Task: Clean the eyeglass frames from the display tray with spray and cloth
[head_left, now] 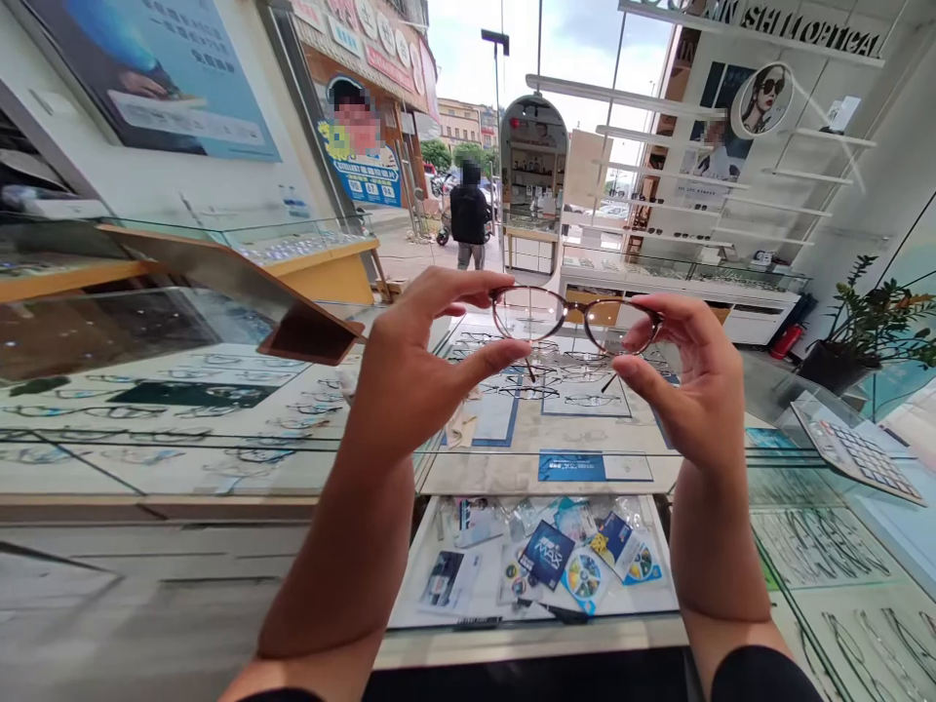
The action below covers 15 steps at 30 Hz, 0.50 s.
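A pair of eyeglasses (575,307) with thin dark-brown round rims is held up in front of me, above the glass display counter. My left hand (431,341) pinches the left rim, thumb below and index finger at its upper edge. On the other side, my right hand (683,361) grips the right rim between thumb and fingers. The temple arms point away from me, and their dark tips show below the lenses. Beneath the eyeglasses, several more frames (541,394) lie on the counter.
An open drawer (402,612) near me holds packets and cards. A brown-edged mirror or panel (307,331) tilts over the left counter. At right are a calculator (859,444), eyeglass trays (826,546) and a potted plant (840,341). Outside stands a person (469,214) in black.
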Tool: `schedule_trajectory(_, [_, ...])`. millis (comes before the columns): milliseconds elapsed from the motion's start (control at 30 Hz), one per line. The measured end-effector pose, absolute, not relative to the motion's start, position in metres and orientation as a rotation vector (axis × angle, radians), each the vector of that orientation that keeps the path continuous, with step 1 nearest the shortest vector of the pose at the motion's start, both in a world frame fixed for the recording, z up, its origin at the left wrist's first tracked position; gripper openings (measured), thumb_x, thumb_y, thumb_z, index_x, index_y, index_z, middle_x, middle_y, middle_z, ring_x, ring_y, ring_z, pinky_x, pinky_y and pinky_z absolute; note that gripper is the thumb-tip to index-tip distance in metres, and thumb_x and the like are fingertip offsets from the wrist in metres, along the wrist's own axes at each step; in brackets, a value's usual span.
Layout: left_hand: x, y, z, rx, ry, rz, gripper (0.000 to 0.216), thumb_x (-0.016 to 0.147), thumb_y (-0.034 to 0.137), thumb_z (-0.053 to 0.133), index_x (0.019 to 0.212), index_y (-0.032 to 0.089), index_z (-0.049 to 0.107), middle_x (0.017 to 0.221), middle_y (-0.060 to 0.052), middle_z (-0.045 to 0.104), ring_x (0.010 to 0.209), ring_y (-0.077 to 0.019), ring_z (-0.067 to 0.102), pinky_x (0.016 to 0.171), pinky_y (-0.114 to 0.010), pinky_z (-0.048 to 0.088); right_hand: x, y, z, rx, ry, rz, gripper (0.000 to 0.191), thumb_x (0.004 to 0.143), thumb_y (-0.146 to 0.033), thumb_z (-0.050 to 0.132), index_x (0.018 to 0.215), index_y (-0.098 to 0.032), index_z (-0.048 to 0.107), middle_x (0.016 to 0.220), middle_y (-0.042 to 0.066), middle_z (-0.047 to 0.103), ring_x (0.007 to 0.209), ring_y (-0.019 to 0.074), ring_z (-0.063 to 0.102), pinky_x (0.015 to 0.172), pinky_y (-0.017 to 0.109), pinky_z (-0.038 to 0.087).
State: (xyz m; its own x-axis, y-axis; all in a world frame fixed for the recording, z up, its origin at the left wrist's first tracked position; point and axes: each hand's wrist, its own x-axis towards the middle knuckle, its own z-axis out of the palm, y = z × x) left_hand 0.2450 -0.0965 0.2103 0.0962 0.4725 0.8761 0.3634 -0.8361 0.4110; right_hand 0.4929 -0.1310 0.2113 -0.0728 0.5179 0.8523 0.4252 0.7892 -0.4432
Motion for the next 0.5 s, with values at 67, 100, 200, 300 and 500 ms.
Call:
schedule_trajectory(67, [0.243,-0.0986,0.2111,2.264,0.898,1.848,0.045,0.081,0.047,0.085,0.121,0.03,0.072,0.112,-0.003,0.074,0.107,-0.0239,0.07,0.093,-0.039,0.059,0.4925,-0.1316,0.2114,-0.753,-1.687,0.059,0.041,0.086,-0.043,0.081,0.122,-0.029,0.066,0.101,0.001,0.069,0.092,0.0195,0.066,0.091,0.041,0.056])
schedule_trajectory(100, [0.2427,-0.0993,0.2109,2.263,0.917,1.847,0.046,0.081,0.046,0.085,0.122,0.03,0.072,0.112,-0.003,0.075,0.106,-0.024,0.07,0.093,-0.039,0.059,0.4923,-0.132,0.2114,-0.76,-1.681,0.044,0.041,0.085,-0.042,0.081,0.122,-0.029,0.067,0.102,0.001,0.069,0.094,0.0198,0.066,0.091,0.041,0.056])
schedule_trajectory(200, [0.2438,-0.1003,0.2089,2.245,0.965,1.868,0.047,0.08,0.046,0.086,0.121,0.029,0.072,0.112,-0.003,0.075,0.105,-0.0235,0.07,0.093,-0.039,0.059,0.4919,-0.1328,0.2108,-0.79,-1.668,0.016,0.041,0.085,-0.042,0.082,0.121,-0.03,0.068,0.105,0.001,0.07,0.096,0.0205,0.066,0.092,0.042,0.055])
schedule_trajectory(300, [0.2463,-0.1007,0.2068,2.229,1.006,1.896,0.043,0.081,0.046,0.085,0.118,0.029,0.071,0.109,-0.003,0.075,0.103,-0.0225,0.071,0.091,-0.038,0.06,0.4915,-0.133,0.2092,-0.819,-1.649,0.024,0.042,0.085,-0.041,0.081,0.122,-0.028,0.066,0.107,0.002,0.071,0.098,0.0206,0.068,0.094,0.042,0.055])
schedule_trajectory(500, [0.2511,-0.1036,0.2067,2.22,0.993,2.02,0.041,0.08,0.05,0.086,0.113,0.03,0.071,0.106,-0.002,0.075,0.095,-0.0219,0.071,0.084,-0.038,0.061,0.4908,-0.1339,0.2072,-0.866,-1.617,0.034,0.043,0.087,-0.042,0.079,0.125,-0.027,0.065,0.113,0.005,0.073,0.106,0.0228,0.07,0.099,0.044,0.055])
